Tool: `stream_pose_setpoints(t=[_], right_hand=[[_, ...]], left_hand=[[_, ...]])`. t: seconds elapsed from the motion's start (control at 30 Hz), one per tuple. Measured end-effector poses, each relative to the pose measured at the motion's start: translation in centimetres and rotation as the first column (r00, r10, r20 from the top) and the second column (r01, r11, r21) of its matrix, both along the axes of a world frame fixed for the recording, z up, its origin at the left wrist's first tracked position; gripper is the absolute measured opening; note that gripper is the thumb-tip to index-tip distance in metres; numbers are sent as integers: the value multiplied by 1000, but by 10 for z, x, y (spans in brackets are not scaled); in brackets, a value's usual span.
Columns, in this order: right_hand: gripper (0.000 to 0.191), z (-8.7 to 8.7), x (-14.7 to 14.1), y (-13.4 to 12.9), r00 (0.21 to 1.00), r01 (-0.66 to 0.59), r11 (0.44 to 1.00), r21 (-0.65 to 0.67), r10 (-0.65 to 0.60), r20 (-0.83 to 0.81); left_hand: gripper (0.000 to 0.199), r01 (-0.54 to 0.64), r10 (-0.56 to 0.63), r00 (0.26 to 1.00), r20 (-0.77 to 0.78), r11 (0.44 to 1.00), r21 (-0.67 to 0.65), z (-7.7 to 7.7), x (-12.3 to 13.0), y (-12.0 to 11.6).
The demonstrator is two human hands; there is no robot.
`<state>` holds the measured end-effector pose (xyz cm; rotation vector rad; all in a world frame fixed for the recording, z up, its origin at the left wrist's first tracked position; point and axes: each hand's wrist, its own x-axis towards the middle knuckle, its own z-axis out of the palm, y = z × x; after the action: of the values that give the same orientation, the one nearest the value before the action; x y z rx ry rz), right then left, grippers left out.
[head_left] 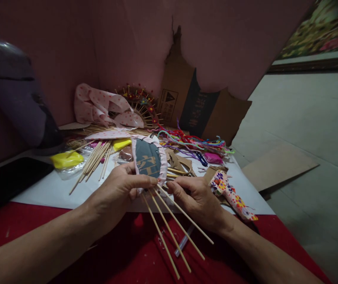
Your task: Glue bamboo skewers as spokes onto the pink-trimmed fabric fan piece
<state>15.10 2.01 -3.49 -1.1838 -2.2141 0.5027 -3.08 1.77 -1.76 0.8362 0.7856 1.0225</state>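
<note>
Corner of a room with pink walls [133,43]; pale tiles [299,106] and part of a framed floral picture [325,31] lie to the right. A red-covered surface [287,244] bears a white sheet [50,193] with craft materials. Centre: a fan-shaped cardboard piece [147,157], bordered by pale pink fabric [163,165], is raised above the near part of the sheet. The fingers of the left hand [117,191] grasp it at its lower edge, thumb in front. Four slender wooden sticks [169,231] spread from this edge toward the viewer. The fingers of the right hand [200,201] are curled just beside the base of the sticks; whether they grip anything cannot be told. Below, a translucent rod [184,240] lies on the red cover. Right of the right hand: a floral-print fabric strip [231,193]. Left of the cardboard piece: a bundle of loose sticks [94,161] and a yellow packet [66,159]. Behind: multicoloured pipe cleaners [183,138], red-dotted pink cloth [98,102], an arched frame [149,104] studded with coloured pins, and a torn cardboard panel [175,90] leaning against the wall.
</note>
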Motion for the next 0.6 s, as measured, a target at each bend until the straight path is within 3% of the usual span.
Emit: stream_pose_setpoints(t=[0.6], right_hand=[[35,-1,1,0,996,-55,996,63,51,72]], left_hand=[[18,0,0,1000,-9,1000,-16,0,1,1]])
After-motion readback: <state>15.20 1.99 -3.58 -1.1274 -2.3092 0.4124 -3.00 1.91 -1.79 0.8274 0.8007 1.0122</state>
